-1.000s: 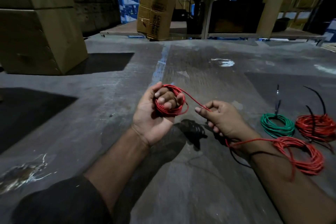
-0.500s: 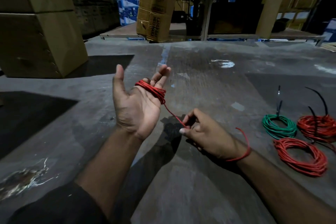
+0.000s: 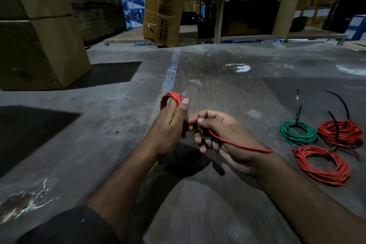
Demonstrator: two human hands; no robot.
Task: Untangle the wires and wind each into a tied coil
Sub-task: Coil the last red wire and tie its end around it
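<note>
- Left hand (image 3: pixel 170 125) is raised with its back to the camera, fingers held together and wrapped by loops of thin red plastic-coated wire (image 3: pixel 171 98).
- Right hand (image 3: pixel 221 134) is just beside it, fingers curled, pinching the same wire, which trails across its wrist.

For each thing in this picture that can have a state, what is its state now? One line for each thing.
Left hand: raised, red wire loops wound round its fingers.
Right hand: pinches the free strand.
Red wire: partly wound, strand trails across the right wrist.
Green coil: wound, lying on the floor, black tie on it.
Far red coil: wound, black tie on it.
Near red coil: looped on the floor, no tie visible.
</note>
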